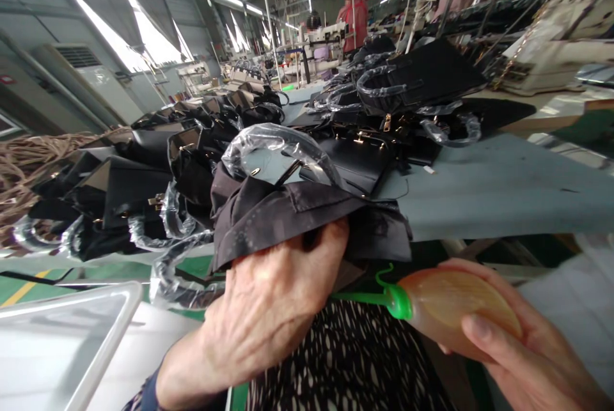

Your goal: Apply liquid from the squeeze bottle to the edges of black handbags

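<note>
My left hand (278, 289) is closed on a black handbag (307, 213), its fingers hidden under the dark lining that is turned outward. The bag's handle (278, 136) is wrapped in clear plastic and arches up behind the lining. In my right hand (518, 341) is a squeeze bottle (455, 305) of amber content with a green cap and a thin green nozzle. The bottle lies tilted on its side, nozzle toward the left, just below the bag. The nozzle's tip passes behind my left hand and is hidden.
Several black handbags (129, 187) crowd the blue-grey table (489, 187) on the left, with more (355, 155) behind. A white plastic bin (119, 315) stands at lower left. Sewing machines and a person in red (355, 18) are farther back.
</note>
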Tool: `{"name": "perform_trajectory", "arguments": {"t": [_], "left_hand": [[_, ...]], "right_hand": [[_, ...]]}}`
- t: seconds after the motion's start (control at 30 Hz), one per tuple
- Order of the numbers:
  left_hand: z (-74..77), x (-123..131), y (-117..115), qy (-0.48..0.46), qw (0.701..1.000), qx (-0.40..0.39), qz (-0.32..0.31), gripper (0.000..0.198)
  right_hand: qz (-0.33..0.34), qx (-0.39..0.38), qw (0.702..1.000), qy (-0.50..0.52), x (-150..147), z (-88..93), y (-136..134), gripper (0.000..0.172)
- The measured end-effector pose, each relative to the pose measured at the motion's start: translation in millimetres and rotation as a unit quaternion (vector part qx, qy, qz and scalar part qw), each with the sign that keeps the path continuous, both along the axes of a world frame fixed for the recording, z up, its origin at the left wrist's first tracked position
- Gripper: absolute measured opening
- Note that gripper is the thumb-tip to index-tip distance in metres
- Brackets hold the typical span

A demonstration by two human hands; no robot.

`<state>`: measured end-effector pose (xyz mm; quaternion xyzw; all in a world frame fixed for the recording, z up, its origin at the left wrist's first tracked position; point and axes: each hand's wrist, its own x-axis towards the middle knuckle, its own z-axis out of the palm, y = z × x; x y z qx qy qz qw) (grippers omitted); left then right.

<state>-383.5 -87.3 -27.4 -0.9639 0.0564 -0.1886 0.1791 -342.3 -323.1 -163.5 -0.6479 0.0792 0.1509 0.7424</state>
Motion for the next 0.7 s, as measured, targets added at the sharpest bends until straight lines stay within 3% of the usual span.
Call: {"name": "perform_trajectory", "arguments": {"t": [0.3,0.7], "left_hand": [[1.0,4.0,1.8,0.014,0.999,-0.028,-0.004,0.055],[6.6,10.2,2.3,0.017,0.999,-0.028,0.004,0.054]], "right_hand": [[0.023,0.039,0.999,-0.001,-3.6,5.1,6.2,0.056],[-0.004,0.082,0.997,-0.001,-6.5,3.0,14.7,0.056]]}}
